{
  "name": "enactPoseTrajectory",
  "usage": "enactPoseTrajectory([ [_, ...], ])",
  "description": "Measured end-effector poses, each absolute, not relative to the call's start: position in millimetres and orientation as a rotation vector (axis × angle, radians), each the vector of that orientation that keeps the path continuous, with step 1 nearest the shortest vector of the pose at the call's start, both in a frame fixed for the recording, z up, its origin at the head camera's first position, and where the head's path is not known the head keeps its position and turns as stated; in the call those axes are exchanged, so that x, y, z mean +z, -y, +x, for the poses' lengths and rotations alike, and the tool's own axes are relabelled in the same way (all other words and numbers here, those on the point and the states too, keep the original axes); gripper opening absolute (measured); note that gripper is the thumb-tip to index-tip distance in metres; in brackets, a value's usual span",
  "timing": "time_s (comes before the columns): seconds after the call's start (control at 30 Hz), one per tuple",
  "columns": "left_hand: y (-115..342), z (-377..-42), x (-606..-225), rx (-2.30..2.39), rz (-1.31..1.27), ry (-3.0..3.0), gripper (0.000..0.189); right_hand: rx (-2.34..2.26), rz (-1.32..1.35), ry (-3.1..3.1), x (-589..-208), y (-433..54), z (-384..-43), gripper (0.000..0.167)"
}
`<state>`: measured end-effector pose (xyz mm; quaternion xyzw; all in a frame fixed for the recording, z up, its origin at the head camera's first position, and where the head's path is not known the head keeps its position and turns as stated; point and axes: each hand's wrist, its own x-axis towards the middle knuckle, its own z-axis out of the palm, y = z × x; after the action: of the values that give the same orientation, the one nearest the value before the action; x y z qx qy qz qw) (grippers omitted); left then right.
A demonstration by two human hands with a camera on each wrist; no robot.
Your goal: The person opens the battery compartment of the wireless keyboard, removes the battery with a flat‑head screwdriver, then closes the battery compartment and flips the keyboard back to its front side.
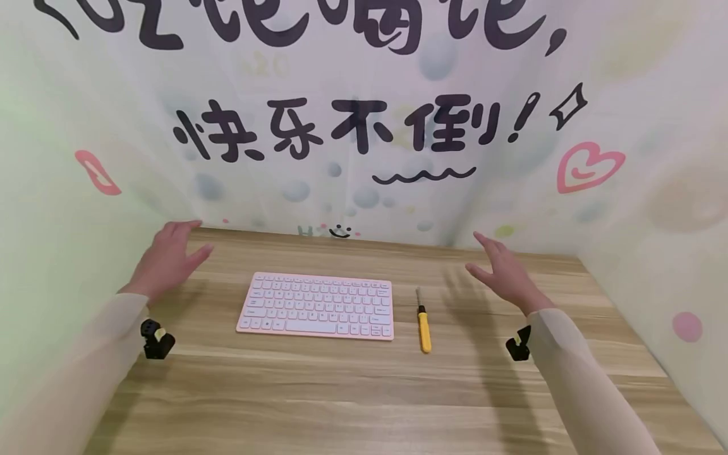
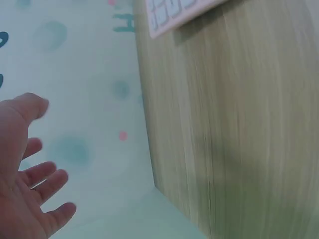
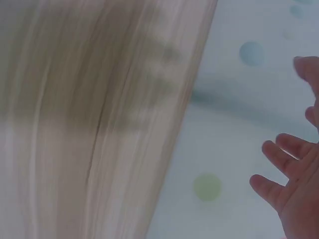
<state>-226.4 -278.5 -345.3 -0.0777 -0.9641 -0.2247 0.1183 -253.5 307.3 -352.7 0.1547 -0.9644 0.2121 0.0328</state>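
Observation:
A pink-framed keyboard with white keys lies flat on the wooden table. To its right is a screwdriver with a yellow handle and a thin metal shaft that points toward the back. My left hand hovers left of the keyboard with its thumb spread and nothing held. My right hand is held in the air to the right of the screwdriver, fingers apart and holding nothing. In the left wrist view, a corner of the keyboard shows at the top.
A printed cloth with large dark characters hangs along the table's back edge. Pale side walls flank the table. A small black wrist device sits at the left sleeve, another wrist device at the right.

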Motion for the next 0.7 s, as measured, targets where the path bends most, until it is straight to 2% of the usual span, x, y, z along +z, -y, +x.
enactPoseTrajectory([
  [0.23,275,-231,-364,-0.905,-0.131,2.829,0.053,0.763,0.538,3.013,-355,-283,-247,0.06],
  [0.43,259,-218,-363,-1.03,-0.152,2.805,0.042,0.854,0.567,2.976,-365,-264,-242,0.047],
  [0.7,251,-213,-378,-1.125,-0.118,2.849,0.04,0.95,0.557,2.932,-378,-241,-235,0.037],
])
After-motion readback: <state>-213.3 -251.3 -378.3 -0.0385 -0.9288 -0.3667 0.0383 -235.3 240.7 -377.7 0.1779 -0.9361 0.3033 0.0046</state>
